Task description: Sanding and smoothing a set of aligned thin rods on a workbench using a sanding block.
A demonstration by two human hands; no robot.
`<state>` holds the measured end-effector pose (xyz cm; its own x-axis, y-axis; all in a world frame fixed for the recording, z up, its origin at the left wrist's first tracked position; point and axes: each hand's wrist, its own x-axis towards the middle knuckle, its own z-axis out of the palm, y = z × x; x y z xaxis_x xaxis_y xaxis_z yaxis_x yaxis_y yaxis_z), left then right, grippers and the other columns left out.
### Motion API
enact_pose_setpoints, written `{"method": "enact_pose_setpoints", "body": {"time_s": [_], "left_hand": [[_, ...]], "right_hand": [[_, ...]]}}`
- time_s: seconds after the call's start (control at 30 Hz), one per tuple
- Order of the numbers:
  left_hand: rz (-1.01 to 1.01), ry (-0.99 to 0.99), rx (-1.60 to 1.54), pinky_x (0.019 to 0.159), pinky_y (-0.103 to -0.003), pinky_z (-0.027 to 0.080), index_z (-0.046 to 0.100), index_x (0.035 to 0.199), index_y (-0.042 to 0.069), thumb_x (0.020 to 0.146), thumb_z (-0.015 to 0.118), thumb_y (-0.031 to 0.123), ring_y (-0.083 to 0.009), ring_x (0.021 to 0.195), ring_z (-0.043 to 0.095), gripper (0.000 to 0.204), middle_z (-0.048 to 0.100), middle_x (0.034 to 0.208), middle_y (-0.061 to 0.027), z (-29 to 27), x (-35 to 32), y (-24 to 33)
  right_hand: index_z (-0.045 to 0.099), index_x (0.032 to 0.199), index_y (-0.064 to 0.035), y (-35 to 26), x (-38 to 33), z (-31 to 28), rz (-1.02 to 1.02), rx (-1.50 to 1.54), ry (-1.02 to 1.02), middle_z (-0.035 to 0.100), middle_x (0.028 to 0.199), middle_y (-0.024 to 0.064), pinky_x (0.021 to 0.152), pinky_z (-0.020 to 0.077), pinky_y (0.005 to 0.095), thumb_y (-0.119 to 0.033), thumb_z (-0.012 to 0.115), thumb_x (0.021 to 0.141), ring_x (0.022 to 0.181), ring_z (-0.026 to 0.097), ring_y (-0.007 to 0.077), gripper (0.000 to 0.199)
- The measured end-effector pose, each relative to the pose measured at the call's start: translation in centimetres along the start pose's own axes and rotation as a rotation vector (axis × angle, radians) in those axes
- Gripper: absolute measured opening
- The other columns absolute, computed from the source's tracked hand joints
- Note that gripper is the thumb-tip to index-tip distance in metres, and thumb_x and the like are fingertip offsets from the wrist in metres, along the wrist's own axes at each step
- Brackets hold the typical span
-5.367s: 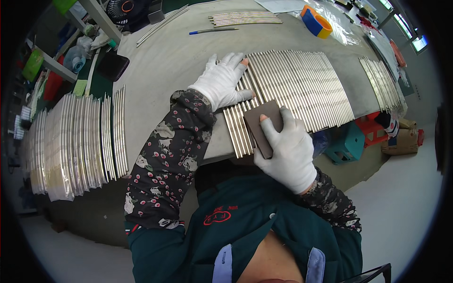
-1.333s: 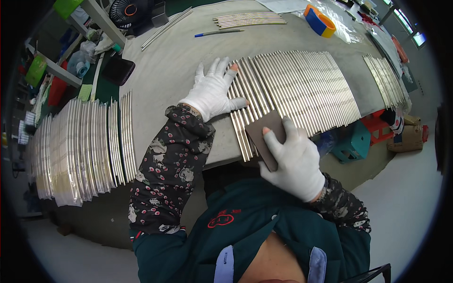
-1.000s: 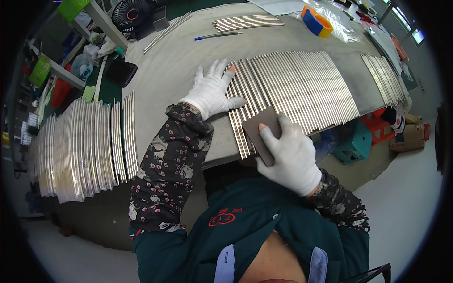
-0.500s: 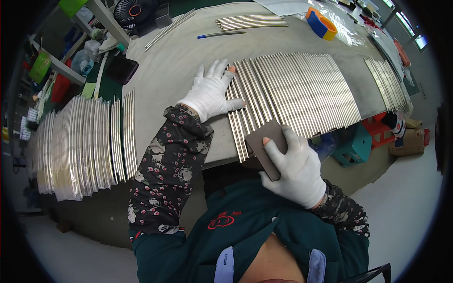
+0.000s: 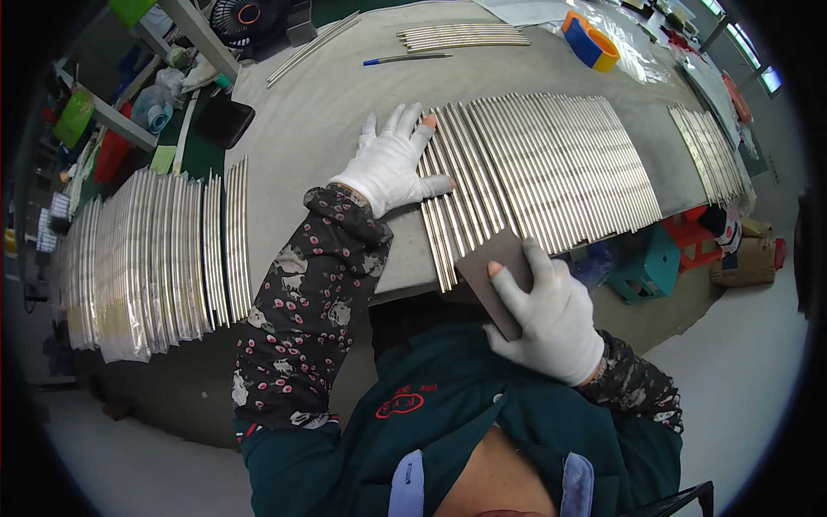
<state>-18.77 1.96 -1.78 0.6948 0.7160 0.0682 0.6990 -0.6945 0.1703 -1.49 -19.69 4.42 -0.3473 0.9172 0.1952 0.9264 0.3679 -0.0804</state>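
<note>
Rods (image 5: 534,168) lie in a tight row, left hand (image 5: 392,164) spread flat pinning them, right hand (image 5: 551,319) pinching the sanding pad (image 5: 495,267) at their near ends — best worked with even, lengthwise pressure.

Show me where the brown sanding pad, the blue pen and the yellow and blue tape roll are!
sanding pad (image 5: 493,269), head view, on its flat brown face above the right hand's fingers.
blue pen (image 5: 405,59), head view, on the middle of its barrel.
tape roll (image 5: 589,40), head view, on its outer band.

Blue pen (image 5: 405,59) and tape roll (image 5: 590,40) — black fan (image 5: 243,15) far left
</note>
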Motion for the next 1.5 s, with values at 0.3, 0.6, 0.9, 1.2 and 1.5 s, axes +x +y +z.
{"method": "enact_pose_setpoints", "body": {"time_s": [0.3, 0.6, 0.9, 1.2, 1.5], "left_hand": [[-0.028, -0.015, 0.014, 0.112, -0.059, 0.01, 0.032, 0.143, 0.003, 0.076, 0.053, 0.07, -0.0338, 0.142, 0.016, 0.098, 0.023, 0.151, -0.0207, -0.2, 0.4, 0.7], [-0.055, -0.003, 0.052, 0.111, -0.06, 0.009, 0.031, 0.144, 0.002, 0.076, 0.05, 0.072, -0.0332, 0.142, 0.017, 0.099, 0.025, 0.15, -0.0202, -0.2, 0.4, 1.6], [-0.045, -0.005, 0.039, 0.112, -0.059, 0.009, 0.03, 0.144, 0.003, 0.076, 0.048, 0.075, -0.0329, 0.142, 0.016, 0.1, 0.024, 0.15, -0.02, -0.1, 0.2, 1.4], [-0.053, -0.006, 0.042, 0.112, -0.058, 0.009, 0.031, 0.144, 0.003, 0.077, 0.048, 0.073, -0.0314, 0.143, 0.016, 0.099, 0.023, 0.151, -0.0193, -0.3, 0.4, 1.3], [-0.026, 0.049, 0.061, 0.112, -0.058, 0.01, 0.03, 0.143, 0.0, 0.074, 0.043, 0.081, -0.0375, 0.14, 0.019, 0.107, 0.026, 0.147, -0.0253, 0.5, 0.5, 1.0]], "right_hand": [[0.061, 0.114, -0.013, -0.1, -1.7, -0.4, 0.042, 0.042, 0.149, 0.048, 0.122, 0.0223, 0.063, 0.0492, 0.0347, -0.028, 0.078, 0.051, 0.08, 0.054, 0.0274, 0.066], [0.061, 0.114, -0.0112, -0.8, -0.2, 0.5, 0.021, 0.006, 0.134, 0.049, 0.118, 0.0233, 0.059, 0.05, 0.0321, -0.029, 0.077, 0.053, 0.08, 0.056, 0.0258, 0.065], [0.058, 0.119, -0.0102, -1.2, -0.4, -0.3, 0.074, 0.051, -0.132, 0.046, 0.123, 0.0265, 0.072, 0.0511, 0.0384, -0.025, 0.08, 0.052, 0.09, 0.056, 0.0338, 0.073], [0.059, 0.117, -0.0109, -0.4, -1.1, -0.5, -0.016, 0.075, 0.031, 0.049, 0.119, 0.0227, 0.071, 0.0485, 0.0385, -0.025, 0.08, 0.048, 0.09, 0.055, 0.0322, 0.073], [0.059, 0.117, -0.0093, -1.4, 2.1, 1.4, 0.096, -0.003, 0.061, 0.048, 0.122, 0.0248, 0.073, 0.0503, 0.0364, -0.025, 0.079, 0.052, 0.089, 0.056, 0.0333, 0.069]]}}
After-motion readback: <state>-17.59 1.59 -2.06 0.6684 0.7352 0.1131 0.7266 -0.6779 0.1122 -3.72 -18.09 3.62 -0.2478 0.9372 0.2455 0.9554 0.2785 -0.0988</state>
